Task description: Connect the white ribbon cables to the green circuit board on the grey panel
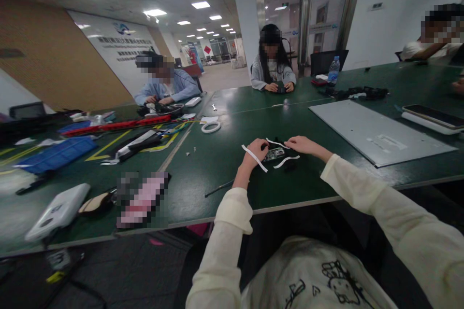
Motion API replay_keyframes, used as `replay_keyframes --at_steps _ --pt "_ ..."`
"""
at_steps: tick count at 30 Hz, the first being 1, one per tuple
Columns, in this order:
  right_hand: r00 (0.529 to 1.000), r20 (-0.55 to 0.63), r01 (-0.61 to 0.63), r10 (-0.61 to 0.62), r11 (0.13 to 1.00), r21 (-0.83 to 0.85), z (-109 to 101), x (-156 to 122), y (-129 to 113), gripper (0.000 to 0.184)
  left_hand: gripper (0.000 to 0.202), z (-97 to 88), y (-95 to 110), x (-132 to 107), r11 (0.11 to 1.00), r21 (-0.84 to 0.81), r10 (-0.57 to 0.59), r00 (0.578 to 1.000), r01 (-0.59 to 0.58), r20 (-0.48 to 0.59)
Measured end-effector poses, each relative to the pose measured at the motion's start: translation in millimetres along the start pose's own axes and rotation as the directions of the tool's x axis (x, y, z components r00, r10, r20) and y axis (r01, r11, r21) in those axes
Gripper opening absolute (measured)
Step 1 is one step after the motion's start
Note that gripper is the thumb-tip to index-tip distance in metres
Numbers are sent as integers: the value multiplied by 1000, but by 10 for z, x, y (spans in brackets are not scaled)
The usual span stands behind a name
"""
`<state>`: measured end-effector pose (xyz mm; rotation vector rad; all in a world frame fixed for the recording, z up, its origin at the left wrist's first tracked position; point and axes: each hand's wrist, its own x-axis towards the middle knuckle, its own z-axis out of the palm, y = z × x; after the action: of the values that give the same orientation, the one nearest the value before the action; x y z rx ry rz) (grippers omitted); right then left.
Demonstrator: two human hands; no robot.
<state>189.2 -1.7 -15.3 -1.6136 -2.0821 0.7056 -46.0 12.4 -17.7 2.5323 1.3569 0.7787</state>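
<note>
On the green table in front of me lies a small electronic device with an exposed circuit board [274, 154] and dark parts around it. My left hand [255, 152] is closed at the board's left side, fingers curled round its edge. A white strip [261, 166] lies slantwise across the back of that hand. To the right of the board, my right hand [303, 146] has its fingers pinched at the end of a thin white strip [277, 143] running along the far side. Another curved white strip [286, 161] lies along the near side.
A thin dark screwdriver-like rod [218, 188] lies left of my forearm. Right stands a large grey panel [377, 130], with a phone [435, 116] beyond. A white tape roll [210, 127], a blue tray [56, 153] and a white device [58, 211] are left. Several people sit around.
</note>
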Motion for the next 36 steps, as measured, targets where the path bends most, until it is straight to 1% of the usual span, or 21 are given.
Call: replay_keyframes --at_steps 1,3,5,8,11,14,16,18,21,24,25,26,27,29,31,32,34,36 --pt "1000 28 -10 11 999 -33 13 34 -48 38 21 -2 -2 1 1000 0 -5 1000 5 1" --pt "998 47 -29 33 996 -88 36 86 -137 39 22 -12 -7 0 1000 8 -20 1000 20 9" --pt "998 37 -44 48 993 -110 54 121 -199 37 22 -26 -15 -2 999 22 -37 999 37 12" --pt "998 5 -56 57 995 -81 72 153 -223 31 22 -41 -22 -7 998 41 -49 999 49 4" --pt "998 0 -63 63 998 13 80 165 -211 24 22 -50 -11 -12 996 69 -64 998 64 3" --pt "996 -23 -76 82 982 175 76 162 -227 21 22 -59 15 -14 989 108 -99 995 97 16" --pt "995 -57 -62 84 948 313 66 158 -272 22 23 -63 32 -15 986 126 -114 993 110 24" --pt "993 -86 -35 85 881 471 50 155 -354 23 23 -61 42 -16 984 132 -119 993 115 21" --pt "991 -113 23 78 715 699 24 147 -536 25 24 -46 32 -16 985 126 -118 993 117 -1" --pt "991 -132 124 -23 525 842 40 132 -734 28 24 -19 -5 -14 990 107 -91 996 92 -19" --pt "989 -132 148 -67 492 858 66 126 -788 29 23 -7 -21 -13 992 99 -77 997 79 -26" --pt "986 -131 163 -99 491 856 104 122 -829 31 21 5 -37 -12 994 91 -65 997 68 -32" --pt "984 -129 174 -120 526 832 153 120 -858 32 19 17 -54 -9 995 80 -60 998 63 -33" --pt "983 -134 186 -129 666 722 270 123 -882 35 16 37 -84 -4 995 57 -79 997 80 -24" --pt "976 -176 205 -128 814 544 379 131 -879 38 15 49 -106 3 993 38 -109 994 110 -24" --pt "969 -204 218 -138 866 450 420 134 -878 40 16 51 -113 7 994 30 -107 994 108 -26" --pt "954 -247 241 -170 925 294 468 137 -888 44 19 49 -118 12 998 12 -68 997 69 -43" --pt "946 -260 247 -194 950 190 479 128 -920 49 19 40 -110 12 999 -27 -31 998 29 -55"
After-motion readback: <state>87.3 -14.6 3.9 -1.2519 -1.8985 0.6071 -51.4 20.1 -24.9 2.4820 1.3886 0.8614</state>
